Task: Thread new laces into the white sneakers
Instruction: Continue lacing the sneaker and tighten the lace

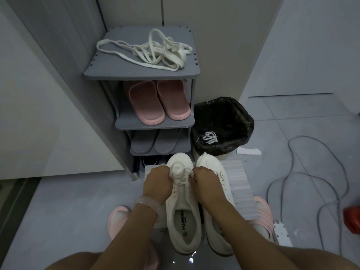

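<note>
Beyond the grip, a grey shoe rack (124, 124) against the wall. On its second shelf a pair of pink slippers (158, 101), side by side; one shelf lower a pair of grey slippers (155, 142). Just right of the rack, beyond the grip, a bin lined with a black bag (240, 121). On the floor near the bin a scrap of white paper (249, 151). Far right of the grip, grey cables (319, 172) looping over the floor tiles, and a red object (351, 219) at the edge.
</note>
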Demonstrator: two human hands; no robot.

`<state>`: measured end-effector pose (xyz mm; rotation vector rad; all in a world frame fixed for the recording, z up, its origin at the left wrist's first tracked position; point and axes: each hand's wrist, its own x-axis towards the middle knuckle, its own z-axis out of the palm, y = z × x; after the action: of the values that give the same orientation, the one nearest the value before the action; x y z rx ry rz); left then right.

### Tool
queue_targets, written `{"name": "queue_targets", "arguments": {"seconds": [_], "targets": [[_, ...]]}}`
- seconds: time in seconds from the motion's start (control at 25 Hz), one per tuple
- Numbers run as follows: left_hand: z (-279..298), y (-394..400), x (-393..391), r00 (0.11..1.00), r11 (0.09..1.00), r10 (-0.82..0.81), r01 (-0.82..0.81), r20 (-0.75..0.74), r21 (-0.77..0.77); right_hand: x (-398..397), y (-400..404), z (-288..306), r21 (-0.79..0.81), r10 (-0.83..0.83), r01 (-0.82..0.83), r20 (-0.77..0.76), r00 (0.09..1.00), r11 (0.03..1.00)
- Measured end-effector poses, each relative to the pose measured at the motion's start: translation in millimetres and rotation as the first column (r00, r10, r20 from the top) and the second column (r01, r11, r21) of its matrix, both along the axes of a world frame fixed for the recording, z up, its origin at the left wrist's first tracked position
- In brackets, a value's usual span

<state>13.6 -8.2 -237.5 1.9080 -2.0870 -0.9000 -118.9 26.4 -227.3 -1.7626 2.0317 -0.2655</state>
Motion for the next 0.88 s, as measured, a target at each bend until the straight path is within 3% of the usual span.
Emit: {"name": "queue_targets", "arguments": {"seconds": [0.2, 0.28, 0.4, 0.52, 0.72, 0.88], "targets": [[22, -4, 0, 0.996, 0.99, 0.005, 0.008, 0.092, -0.14, -19, -10, 21, -0.165, -0.104, 0.111, 0.054, 0.993, 0.98], [18, -3, 2, 0.999, 0.997, -0.008, 0.012, 0.05, -0.078, -19, -8, 25, -0.05, -0.075, 0.081, 0.118, 0.99, 0.995], [3, 2, 1, 1.0, 0.999, -0.009, 0.009, -0.024, 0.038, -11, 1, 12, 0.142, -0.015, 0.001, 0.098, 0.995, 0.99], [-5, 1, 3, 0.998, 0.998, 0.018, -0.021, 0.065, 0.057, -15, 0, 6, 0.141, 0.02, -0.026, 0.043, 0.999, 0.99], [1, -7, 3, 0.999, 0.994, -0.005, 0.0, 0.045, 0.109, -8, -6, 10, 0.112, -0.045, 0.017, 0.254, 0.966, 0.994], [0, -11, 8, 0.995, 0.976, 0.012, -0.034, 0.1, 0.214, -5, -4, -1, 0.127, -0.082, 0.052, 0.245, 0.966, 0.991]]}}
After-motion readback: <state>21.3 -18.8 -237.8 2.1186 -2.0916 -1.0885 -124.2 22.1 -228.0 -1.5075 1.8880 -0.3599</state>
